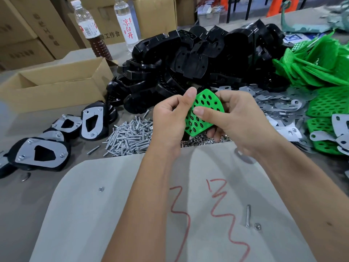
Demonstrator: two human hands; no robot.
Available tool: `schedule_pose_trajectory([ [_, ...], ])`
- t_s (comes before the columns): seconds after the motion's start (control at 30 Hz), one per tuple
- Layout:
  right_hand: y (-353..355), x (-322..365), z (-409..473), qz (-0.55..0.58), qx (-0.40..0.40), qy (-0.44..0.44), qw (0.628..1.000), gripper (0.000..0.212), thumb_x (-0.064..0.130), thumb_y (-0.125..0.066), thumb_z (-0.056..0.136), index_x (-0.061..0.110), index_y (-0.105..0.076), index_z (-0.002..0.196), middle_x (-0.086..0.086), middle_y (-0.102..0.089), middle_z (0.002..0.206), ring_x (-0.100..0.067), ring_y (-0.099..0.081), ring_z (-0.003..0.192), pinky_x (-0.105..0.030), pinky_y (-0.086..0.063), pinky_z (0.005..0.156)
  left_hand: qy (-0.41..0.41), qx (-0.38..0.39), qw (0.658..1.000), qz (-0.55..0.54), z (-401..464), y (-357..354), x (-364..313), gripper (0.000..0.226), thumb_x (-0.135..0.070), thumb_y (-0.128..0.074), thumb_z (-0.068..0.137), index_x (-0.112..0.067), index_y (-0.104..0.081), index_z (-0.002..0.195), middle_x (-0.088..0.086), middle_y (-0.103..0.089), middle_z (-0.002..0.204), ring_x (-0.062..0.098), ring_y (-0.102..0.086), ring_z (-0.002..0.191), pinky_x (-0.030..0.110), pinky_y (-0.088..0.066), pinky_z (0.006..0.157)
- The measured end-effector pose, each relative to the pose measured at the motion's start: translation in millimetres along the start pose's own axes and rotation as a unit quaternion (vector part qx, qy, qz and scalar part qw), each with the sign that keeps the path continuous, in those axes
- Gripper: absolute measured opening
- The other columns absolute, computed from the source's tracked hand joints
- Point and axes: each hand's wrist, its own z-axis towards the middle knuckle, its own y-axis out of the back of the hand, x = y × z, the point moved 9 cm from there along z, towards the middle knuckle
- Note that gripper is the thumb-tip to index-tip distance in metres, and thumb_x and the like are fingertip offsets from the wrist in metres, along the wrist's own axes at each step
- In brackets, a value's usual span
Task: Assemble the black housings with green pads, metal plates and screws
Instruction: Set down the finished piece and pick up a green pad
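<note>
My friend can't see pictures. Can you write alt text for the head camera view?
Two bare hands, left hand and right hand, hold a green pad with round holes above a heap of screws. Black housings are piled behind; finished assemblies lie to the left.

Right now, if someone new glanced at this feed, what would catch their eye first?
First the green pad with round holes, held up at centre by both hands, left hand and right hand pinching its edges. Behind it rises a big heap of black housings, with a bright green pad pile at far right. Finished assemblies with metal plates lie at left, beside a screw pile.
</note>
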Motion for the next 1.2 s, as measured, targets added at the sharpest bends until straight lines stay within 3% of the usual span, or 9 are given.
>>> schedule_pose_trajectory([
  [0.1, 2, -1, -1, -0.059, -0.017, 0.03, 0.998, 0.029, 0.018, -0.086, 0.086, -0.001, -0.066, 0.097, -0.014, -0.074, 0.073, -0.022, -0.064, 0.044, -0.025, -0.048, 0.039, -0.036, 0.009, 0.994, 0.099, 0, 2, -9, 0.061, -0.042, -0.061, 0.102, 0.015, -0.055, 0.083, 0.024, -0.056, 0.072, 0.023, -0.051, 0.068, 0.038, -0.043, 0.062],
  [0.23, -12, 3, -6, -0.119, -0.006, 0.07, 0.99, 0.024, 0.013, -0.085, 0.086, 0.005, -0.063, 0.089, -0.007, -0.07, 0.064, -0.024, -0.066, 0.043, -0.026, -0.047, 0.038, -0.1, -0.077, 0.968, 0.219, -4, 7, -27, 0.065, -0.05, -0.046, 0.106, -0.013, -0.027, 0.056, -0.002, -0.03, 0.052, 0.016, -0.03, 0.053, 0.038, -0.028, 0.054],
  [0.43, -20, 9, -11, -0.067, 0.032, 0.093, 0.993, 0.021, 0.017, -0.083, 0.088, 0.008, -0.064, 0.089, -0.01, -0.071, 0.066, -0.02, -0.065, 0.043, -0.021, -0.044, 0.036, -0.147, -0.131, 0.961, 0.193, -6, 16, -38, 0.055, -0.05, -0.033, 0.105, -0.016, -0.055, 0.069, -0.008, -0.052, 0.064, 0.006, -0.049, 0.061, 0.023, -0.044, 0.063],
  [0.57, -27, 6, -10, -0.077, 0.052, 0.074, 0.993, 0.017, 0.026, -0.075, 0.097, 0.011, -0.067, 0.093, -0.006, -0.07, 0.069, -0.024, -0.067, 0.048, -0.029, -0.05, 0.04, -0.167, -0.183, 0.934, 0.257, -10, 22, -45, 0.06, -0.05, -0.038, 0.106, -0.013, -0.049, 0.06, -0.007, -0.045, 0.052, 0.013, -0.044, 0.052, 0.036, -0.04, 0.058],
  [0.63, -29, 3, -9, -0.076, 0.054, 0.051, 0.994, 0.042, 0.047, -0.059, 0.103, 0.008, -0.065, 0.09, -0.015, -0.064, 0.075, -0.028, -0.064, 0.055, -0.039, -0.053, 0.044, -0.165, -0.216, 0.914, 0.3, -14, 25, -46, 0.066, -0.051, -0.038, 0.107, -0.006, -0.049, 0.06, -0.003, -0.046, 0.05, 0.023, -0.046, 0.052, 0.041, -0.038, 0.056],
  [0.7, -26, 4, -9, -0.111, 0.005, 0.054, 0.992, 0.068, 0.063, -0.041, 0.103, 0.002, -0.052, 0.075, -0.02, -0.051, 0.069, -0.029, -0.051, 0.057, -0.041, -0.051, 0.05, -0.165, -0.231, 0.89, 0.358, -18, 22, -50, 0.064, -0.05, -0.038, 0.108, -0.012, -0.044, 0.057, -0.003, -0.044, 0.05, 0.025, -0.046, 0.051, 0.04, -0.031, 0.052],
  [0.77, -18, 17, -13, -0.219, -0.095, 0.104, 0.966, 0.068, 0.067, -0.032, 0.103, 0.015, -0.032, 0.059, 0.005, -0.036, 0.052, -0.014, -0.034, 0.05, -0.026, -0.034, 0.049, -0.171, -0.224, 0.867, 0.411, -21, 10, -55, 0.061, -0.049, -0.038, 0.11, -0.022, -0.033, 0.056, -0.006, -0.04, 0.05, 0.025, -0.043, 0.051, 0.037, -0.024, 0.052],
  [0.9, -8, 31, -18, -0.391, -0.204, 0.122, 0.889, 0.065, 0.063, -0.028, 0.105, 0.019, -0.033, 0.057, 0.003, -0.039, 0.049, -0.019, -0.038, 0.05, -0.032, -0.023, 0.053, -0.202, -0.192, 0.848, 0.45, -24, -15, -56, 0.058, -0.047, -0.036, 0.111, -0.026, -0.032, 0.057, -0.009, -0.04, 0.05, 0.019, -0.042, 0.048, 0.032, -0.021, 0.046],
  [1.2, -4, 21, -7, -0.21, -0.139, 0.149, 0.956, 0.063, 0.03, -0.047, 0.109, 0.025, -0.02, 0.054, 0.01, -0.022, 0.044, -0.012, -0.023, 0.044, -0.018, -0.019, 0.047, -0.158, -0.074, 0.916, 0.361, -9, -18, -42, 0.065, -0.047, -0.047, 0.109, -0.022, -0.032, 0.051, -0.009, -0.036, 0.045, 0.021, -0.037, 0.051, 0.035, -0.029, 0.056],
])
